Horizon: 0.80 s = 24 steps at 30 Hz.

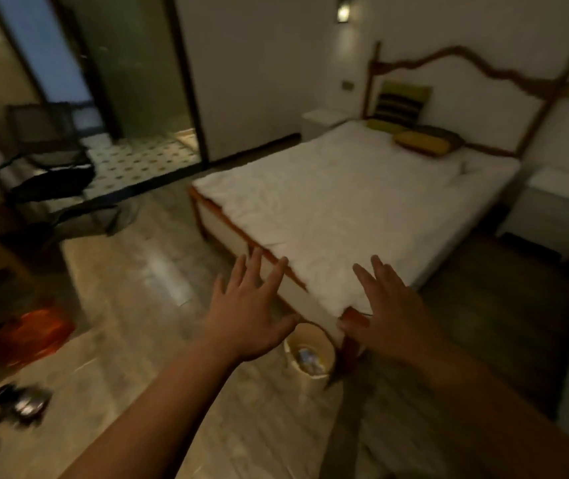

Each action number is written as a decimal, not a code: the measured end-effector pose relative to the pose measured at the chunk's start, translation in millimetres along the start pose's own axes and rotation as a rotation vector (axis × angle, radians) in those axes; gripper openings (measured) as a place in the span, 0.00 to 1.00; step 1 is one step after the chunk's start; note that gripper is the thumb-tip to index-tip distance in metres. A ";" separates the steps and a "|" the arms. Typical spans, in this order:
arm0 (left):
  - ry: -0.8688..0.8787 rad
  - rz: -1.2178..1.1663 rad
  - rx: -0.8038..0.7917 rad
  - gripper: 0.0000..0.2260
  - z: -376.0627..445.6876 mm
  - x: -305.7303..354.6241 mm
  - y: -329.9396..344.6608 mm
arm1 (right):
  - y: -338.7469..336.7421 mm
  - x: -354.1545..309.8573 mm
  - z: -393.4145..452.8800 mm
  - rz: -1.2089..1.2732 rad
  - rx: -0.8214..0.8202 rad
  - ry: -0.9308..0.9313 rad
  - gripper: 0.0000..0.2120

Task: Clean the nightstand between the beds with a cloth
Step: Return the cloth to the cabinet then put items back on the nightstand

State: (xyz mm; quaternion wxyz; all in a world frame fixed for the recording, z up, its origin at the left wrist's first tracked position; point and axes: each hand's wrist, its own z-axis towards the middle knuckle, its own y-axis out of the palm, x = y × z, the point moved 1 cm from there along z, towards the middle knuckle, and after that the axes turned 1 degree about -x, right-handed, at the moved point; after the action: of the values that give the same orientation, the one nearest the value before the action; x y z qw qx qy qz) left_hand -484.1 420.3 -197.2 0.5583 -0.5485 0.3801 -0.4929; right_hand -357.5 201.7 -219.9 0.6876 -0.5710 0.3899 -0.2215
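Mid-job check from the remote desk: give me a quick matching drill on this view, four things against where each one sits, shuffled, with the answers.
Things:
1. wastebasket
2. yellow cushion
3. red-orange object
4. white nightstand

Places:
A. on the floor at far left
B. right of the bed, near its head
C. on the floor by the bed's near corner, between the left hand and right hand in the picture
D. on the bed, near the headboard

Pairs: 1-C, 2-D, 3-A, 4-B
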 end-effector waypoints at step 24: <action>0.836 -0.114 -0.051 0.36 163.9 150.7 33.9 | -37.3 85.1 -112.1 -0.145 0.190 0.877 0.50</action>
State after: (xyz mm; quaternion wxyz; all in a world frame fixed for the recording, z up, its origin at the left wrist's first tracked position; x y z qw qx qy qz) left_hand -287.5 310.5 -195.2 0.3141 -0.3352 0.5551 -0.6934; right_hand -389.8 59.9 -213.1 0.4896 -0.3836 0.5812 -0.5247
